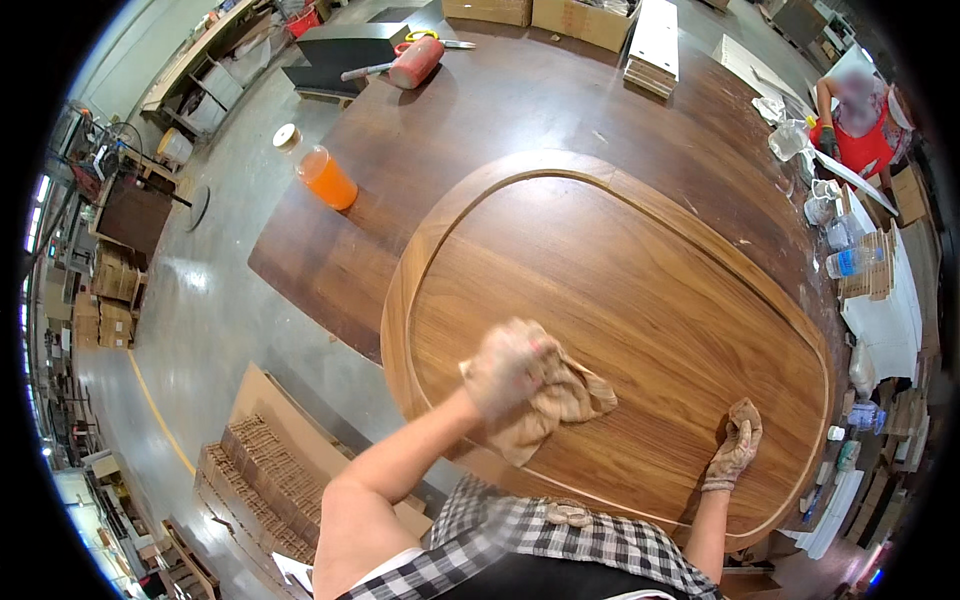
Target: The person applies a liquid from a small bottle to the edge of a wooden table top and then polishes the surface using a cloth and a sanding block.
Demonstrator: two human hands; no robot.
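A large rounded wooden tabletop [630,290] with a raised rim lies before me on a dark worktable. My left hand [510,368], in a stained and slightly blurred glove, grips a tan cloth [565,405] that spreads over the wood near the tabletop's near left part. Toward the near right side of the panel, my right hand [735,448] is closed, also in a soiled glove. Something brown shows at its fingertips; whether it is a small held piece or the stained glove itself, I cannot tell.
On the worktable [330,265] stand a bottle of orange liquid [328,180], a red-headed mallet [416,62] and stacked white boards [652,50]. Plastic bottles [850,262] line the right side, where another person [862,120] works. Corrugated cardboard [265,470] lies at lower left.
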